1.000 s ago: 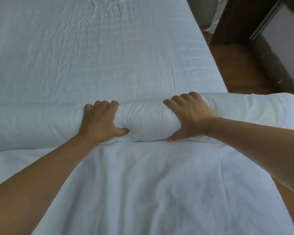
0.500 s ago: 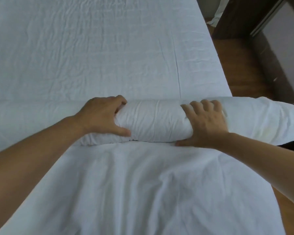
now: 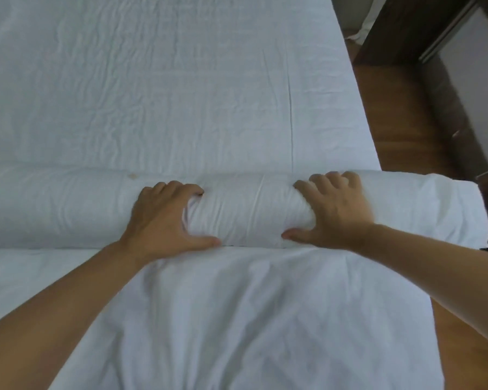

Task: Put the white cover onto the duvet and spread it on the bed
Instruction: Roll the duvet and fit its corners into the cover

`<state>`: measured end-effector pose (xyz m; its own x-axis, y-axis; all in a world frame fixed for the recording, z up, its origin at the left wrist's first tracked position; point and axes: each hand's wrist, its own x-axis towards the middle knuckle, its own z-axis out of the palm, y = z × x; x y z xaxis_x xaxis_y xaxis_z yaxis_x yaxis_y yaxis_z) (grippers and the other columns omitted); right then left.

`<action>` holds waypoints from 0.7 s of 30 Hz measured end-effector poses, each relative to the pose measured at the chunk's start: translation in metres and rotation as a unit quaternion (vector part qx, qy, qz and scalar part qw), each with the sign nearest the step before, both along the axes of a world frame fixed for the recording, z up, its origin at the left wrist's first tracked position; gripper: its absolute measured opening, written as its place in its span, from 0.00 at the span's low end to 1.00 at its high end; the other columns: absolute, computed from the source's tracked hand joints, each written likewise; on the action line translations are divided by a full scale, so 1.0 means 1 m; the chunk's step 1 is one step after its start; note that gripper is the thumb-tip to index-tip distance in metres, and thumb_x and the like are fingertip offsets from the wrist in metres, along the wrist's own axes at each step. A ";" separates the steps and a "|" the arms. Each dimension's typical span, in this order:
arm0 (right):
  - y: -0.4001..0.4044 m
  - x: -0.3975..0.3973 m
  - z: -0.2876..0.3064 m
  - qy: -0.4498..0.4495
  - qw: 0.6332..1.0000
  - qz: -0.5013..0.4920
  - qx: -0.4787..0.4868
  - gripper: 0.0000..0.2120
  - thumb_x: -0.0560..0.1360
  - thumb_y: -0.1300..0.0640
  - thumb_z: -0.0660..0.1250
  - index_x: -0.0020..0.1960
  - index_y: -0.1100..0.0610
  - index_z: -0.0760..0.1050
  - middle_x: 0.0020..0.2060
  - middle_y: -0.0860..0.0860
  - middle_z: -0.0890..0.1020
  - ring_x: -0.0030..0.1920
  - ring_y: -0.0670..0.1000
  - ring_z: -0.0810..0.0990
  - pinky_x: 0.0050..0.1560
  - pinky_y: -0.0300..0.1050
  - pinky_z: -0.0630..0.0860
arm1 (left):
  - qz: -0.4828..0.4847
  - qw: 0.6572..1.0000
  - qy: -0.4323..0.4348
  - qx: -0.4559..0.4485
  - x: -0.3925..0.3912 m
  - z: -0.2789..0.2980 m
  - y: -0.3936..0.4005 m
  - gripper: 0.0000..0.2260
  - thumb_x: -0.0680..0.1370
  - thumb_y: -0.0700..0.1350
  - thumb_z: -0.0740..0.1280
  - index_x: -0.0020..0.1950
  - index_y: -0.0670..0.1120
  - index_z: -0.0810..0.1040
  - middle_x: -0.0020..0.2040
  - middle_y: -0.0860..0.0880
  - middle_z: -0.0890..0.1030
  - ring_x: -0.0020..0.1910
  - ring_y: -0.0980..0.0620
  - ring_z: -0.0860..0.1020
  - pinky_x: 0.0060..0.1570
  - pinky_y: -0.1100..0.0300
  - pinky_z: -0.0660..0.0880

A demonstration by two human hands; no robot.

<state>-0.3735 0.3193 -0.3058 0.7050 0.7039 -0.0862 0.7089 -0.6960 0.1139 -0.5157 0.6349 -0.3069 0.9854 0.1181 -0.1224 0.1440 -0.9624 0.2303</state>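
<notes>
You're working the rolled duvet (image 3: pixel 251 212) with both hands: it's lying as a thick white roll straight across the bed (image 3: pixel 166 88), running from the left frame edge past the bed's right edge, where its end is hanging out over the wooden floor (image 3: pixel 400 130). Your left hand (image 3: pixel 164 220) is sitting on the roll left of its middle, fingers curled over the crown and digging into the fabric, thumb stretched out along the roll's near base, so it's gripping the roll, clamped around it rather than lying flat. Your right hand (image 3: pixel 333 212) is sitting just right of the roll's middle, doing the mirror of that: fingers bent over the top, thumb pointing left along the near base, gripping the roll too. A short bare stretch of roll is showing between the two hands, creased where the fingers are pressing in. On the near side of the roll, loose white fabric (image 3: pixel 237 319) is spreading flat toward you and touching the roll's base; I can't tell whether that's cover or duvet, since it's all the same white. On the far side of the roll, the wrinkled white sheet is lying flat on the bed. Beyond the roll's right end, dark wooden furniture (image 3: pixel 400 32) is standing on the floor, well apart from the roll.
</notes>
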 end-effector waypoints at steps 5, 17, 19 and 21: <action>-0.012 -0.021 -0.007 -0.025 0.997 0.026 0.071 0.45 0.63 0.16 0.60 0.61 0.52 0.77 0.49 0.52 0.80 0.47 0.59 0.77 0.53 0.58 0.68 | -0.073 0.991 0.107 0.030 0.035 0.020 0.011 0.56 0.52 0.85 0.64 0.76 0.65 0.58 0.65 0.57 0.72 0.63 0.51 0.72 0.65 0.49 0.66; -0.031 -0.091 0.010 0.045 0.998 -0.026 -0.044 0.50 0.65 0.15 0.47 0.73 0.48 0.65 0.62 0.53 0.77 0.61 0.61 0.74 0.65 0.66 0.63 | -0.017 0.996 -0.045 0.077 -0.089 -0.003 -0.053 0.40 0.57 0.79 0.68 0.61 0.58 0.77 0.49 0.56 0.76 0.49 0.48 0.74 0.54 0.47 0.66; -0.042 -0.108 0.005 0.028 0.999 -0.017 -0.014 0.47 0.66 0.16 0.51 0.70 0.49 0.68 0.58 0.53 0.77 0.57 0.61 0.75 0.64 0.66 0.64 | -0.033 0.998 0.006 0.052 -0.079 0.024 -0.051 0.38 0.59 0.81 0.64 0.62 0.60 0.72 0.48 0.58 0.73 0.51 0.50 0.73 0.55 0.50 0.65; -0.045 -0.116 0.001 0.019 1.000 -0.015 0.000 0.45 0.66 0.17 0.54 0.68 0.49 0.71 0.57 0.54 0.78 0.56 0.61 0.75 0.63 0.66 0.63 | -0.039 0.997 0.040 0.044 -0.065 0.033 -0.050 0.44 0.59 0.82 0.63 0.70 0.61 0.65 0.58 0.58 0.73 0.59 0.50 0.71 0.62 0.50 0.63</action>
